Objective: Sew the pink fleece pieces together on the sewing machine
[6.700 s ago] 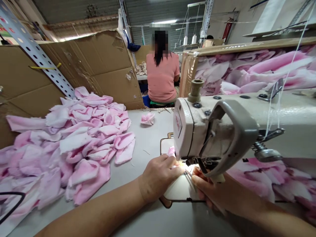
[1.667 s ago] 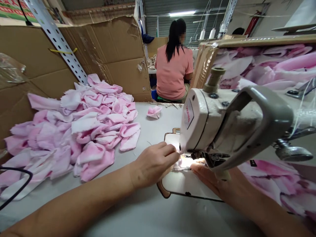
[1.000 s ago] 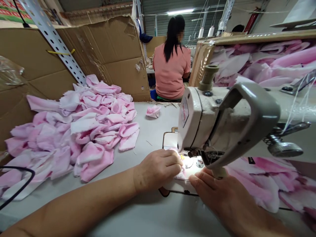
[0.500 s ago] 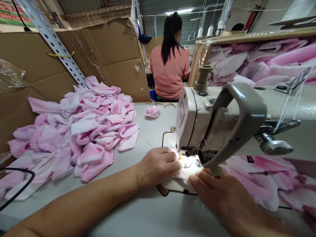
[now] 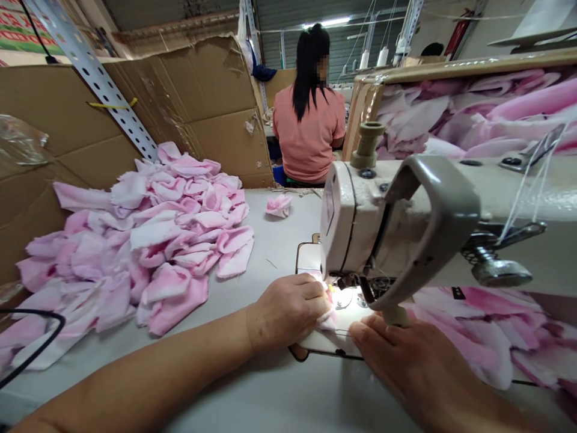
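Observation:
My left hand (image 5: pixel 293 310) is curled with its fingers closed on a small piece of pink and white fabric (image 5: pixel 328 322), on the lit plate beside the needle. Much of that fabric is hidden under the fingers. Over it stands the head of a white sewing machine (image 5: pixel 345 222), and the needle area is partly covered by its parts. My right hand (image 5: pixel 401 355) lies with fingers stretched out along the front right of the metal plate (image 5: pixel 336 344), below the machine's grey guard. No fabric shows in it.
A heap of pink and white fabric pieces (image 5: pixel 171 234) lies left, against cardboard (image 5: pixel 189 90). One small bunched piece (image 5: pixel 279 206) sits behind the machine head. More pieces (image 5: pixel 478 337) lie under the machine arm. A box of fabric (image 5: pixel 419 114) and a seated person (image 5: pixel 309 132) are beyond.
My right hand has shifted very slightly right on the plate. A little more of the fabric's front end shows beside my left hand, which stays nearly in place.

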### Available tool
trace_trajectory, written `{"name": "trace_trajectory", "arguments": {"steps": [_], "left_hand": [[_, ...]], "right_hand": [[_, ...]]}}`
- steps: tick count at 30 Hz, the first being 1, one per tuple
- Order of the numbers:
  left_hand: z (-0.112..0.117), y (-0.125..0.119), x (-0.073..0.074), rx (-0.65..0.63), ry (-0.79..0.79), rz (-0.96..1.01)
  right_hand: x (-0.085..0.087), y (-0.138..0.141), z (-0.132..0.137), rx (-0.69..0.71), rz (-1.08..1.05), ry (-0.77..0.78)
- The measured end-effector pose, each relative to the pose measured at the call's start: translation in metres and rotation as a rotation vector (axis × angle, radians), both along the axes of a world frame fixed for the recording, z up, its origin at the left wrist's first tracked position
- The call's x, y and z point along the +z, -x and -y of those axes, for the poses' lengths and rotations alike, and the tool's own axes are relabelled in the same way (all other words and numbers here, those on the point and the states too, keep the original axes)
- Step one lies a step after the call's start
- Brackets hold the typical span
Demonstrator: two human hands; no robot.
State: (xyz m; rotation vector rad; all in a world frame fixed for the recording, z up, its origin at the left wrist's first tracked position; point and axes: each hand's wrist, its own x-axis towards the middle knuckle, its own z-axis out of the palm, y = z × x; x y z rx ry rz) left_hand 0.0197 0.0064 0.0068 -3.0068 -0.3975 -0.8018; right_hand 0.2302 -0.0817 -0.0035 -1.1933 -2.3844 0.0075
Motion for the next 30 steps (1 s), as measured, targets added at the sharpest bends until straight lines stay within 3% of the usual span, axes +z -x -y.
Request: {"name": "trace_trajectory", "arguments": {"steps": [5, 8, 16, 30], "left_hand": [[0.009, 0.002, 0.005, 0.032, 0.035, -0.081], [0.012, 0.004, 0.003, 0.049, 0.027, -0.089], [0.012, 0.004, 0.003, 0.075, 0.015, -0.182], [0.009, 0.003, 0.003, 0.056, -0.006, -0.197]], "right_hand": [[0.001, -0.015, -0.006, -0.220, -0.108, 0.318], [-0.004, -0.016, -0.010, -0.274, -0.090, 0.363], [-0.017, -0.012, -0.016, -0.264, 0.036, 0.130], [-0.023, -0.010, -0.009, -0.287, -0.001, -0.076]]}}
